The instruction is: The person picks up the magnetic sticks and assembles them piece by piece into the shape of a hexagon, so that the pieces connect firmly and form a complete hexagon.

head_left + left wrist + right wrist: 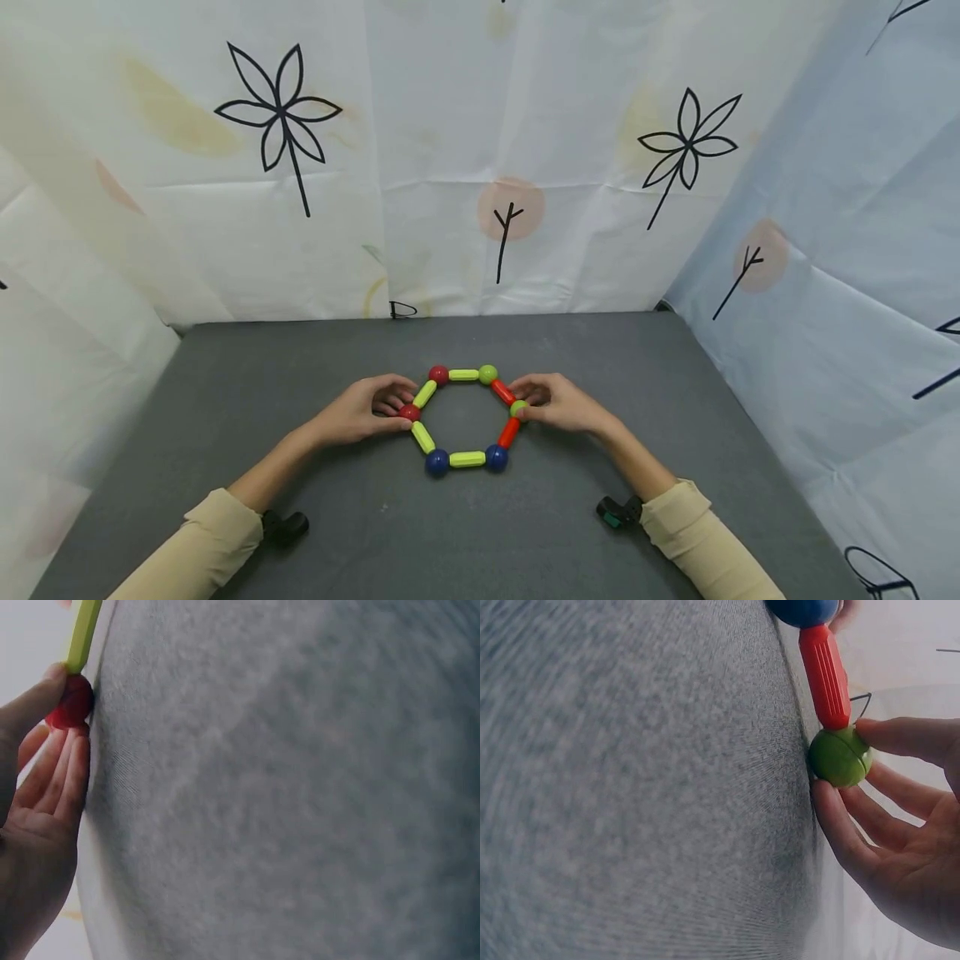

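A closed ring of balls and rods lies on the grey table between both hands. My left hand (363,410) pinches the red ball (408,412) at the ring's left corner between thumb and fingers. On the opposite corner, my right hand (558,403) grips a green ball (841,757) the same way. A second red ball (438,375) and a second green ball (488,374) form the far side. Two blue balls, one at left (437,462) and one at right (497,457), sit nearest me. Red rods (509,432) join the right side; yellow-green rods (467,459) join the others.
The grey table top (337,517) stretches around the ring on all sides. White cloth with printed leaves (442,125) hangs behind the table and along both sides. Dark wrist cameras (285,528) are strapped near both rolled sleeves (225,525).
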`<state>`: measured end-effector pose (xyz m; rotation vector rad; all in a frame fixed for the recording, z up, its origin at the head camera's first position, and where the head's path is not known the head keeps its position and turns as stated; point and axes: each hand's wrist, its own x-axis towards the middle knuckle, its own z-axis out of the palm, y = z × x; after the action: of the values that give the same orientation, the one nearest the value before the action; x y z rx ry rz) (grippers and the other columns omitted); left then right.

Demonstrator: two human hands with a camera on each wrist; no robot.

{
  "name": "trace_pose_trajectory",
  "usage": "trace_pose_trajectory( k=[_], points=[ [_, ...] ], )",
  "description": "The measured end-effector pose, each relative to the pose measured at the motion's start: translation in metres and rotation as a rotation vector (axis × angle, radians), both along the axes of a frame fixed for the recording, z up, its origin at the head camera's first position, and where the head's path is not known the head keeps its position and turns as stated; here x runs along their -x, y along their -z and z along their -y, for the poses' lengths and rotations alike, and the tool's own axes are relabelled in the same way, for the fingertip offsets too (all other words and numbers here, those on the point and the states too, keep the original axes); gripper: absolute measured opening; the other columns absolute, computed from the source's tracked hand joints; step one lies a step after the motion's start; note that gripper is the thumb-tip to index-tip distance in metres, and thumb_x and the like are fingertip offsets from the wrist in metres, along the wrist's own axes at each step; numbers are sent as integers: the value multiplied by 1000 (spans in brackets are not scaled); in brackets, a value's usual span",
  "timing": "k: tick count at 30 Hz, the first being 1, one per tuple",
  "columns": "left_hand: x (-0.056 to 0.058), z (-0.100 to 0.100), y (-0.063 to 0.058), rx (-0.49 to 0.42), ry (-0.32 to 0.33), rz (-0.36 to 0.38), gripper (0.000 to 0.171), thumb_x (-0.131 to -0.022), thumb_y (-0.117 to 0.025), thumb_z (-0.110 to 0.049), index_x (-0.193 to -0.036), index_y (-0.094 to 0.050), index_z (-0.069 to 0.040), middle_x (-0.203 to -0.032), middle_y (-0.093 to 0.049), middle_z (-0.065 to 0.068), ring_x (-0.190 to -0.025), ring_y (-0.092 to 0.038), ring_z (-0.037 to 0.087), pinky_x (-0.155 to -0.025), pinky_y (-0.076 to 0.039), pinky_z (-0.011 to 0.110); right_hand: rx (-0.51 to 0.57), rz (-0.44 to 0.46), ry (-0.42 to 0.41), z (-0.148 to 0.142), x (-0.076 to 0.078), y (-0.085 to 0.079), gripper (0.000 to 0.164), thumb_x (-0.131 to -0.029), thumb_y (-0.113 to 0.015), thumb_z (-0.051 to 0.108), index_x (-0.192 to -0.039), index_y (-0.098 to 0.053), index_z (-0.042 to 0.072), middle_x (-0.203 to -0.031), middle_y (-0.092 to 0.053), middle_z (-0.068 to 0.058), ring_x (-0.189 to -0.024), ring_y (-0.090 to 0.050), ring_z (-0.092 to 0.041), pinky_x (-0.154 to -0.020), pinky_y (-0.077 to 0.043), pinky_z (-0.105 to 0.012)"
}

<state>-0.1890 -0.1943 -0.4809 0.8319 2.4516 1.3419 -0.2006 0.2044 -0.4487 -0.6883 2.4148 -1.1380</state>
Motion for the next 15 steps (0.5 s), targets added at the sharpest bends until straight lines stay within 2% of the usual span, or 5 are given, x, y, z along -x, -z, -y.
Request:
trace_pose_trajectory(
  k=[7,11,15],
  points=[
    [2,-5,-1,49,-31,-29,56,-98,-83,-22,-145,-61,-3,-131,-72,16,-113,-73,25,-96,-65,37,-14,-43,12,3,0,0,42,-103,-73,16,-142,-67,1,-140,-70,-22,-119,-72,-35,-85,-59,-29],
    [5,-7,0,63,-54,-28,56,-99,-82,-23,-146,-60,-4,-135,-72,16,-115,-73,25,-96,-64,39,-12,-48,20,3,2,0,42,-104,-73,16,-143,-66,0,-140,-70,-23,-120,-72,-36,-86,-60,-31],
    [8,-10,0,68,-75,-22,55,-99,-83,-25,-145,-61,-6,-131,-75,12,-115,-73,24,-97,-64,38,-9,-42,26,3,5,-1,42,-104,-73,16,-142,-66,0,-142,-70,-22,-120,-72,-35,-88,-61,-35]
  ],
)
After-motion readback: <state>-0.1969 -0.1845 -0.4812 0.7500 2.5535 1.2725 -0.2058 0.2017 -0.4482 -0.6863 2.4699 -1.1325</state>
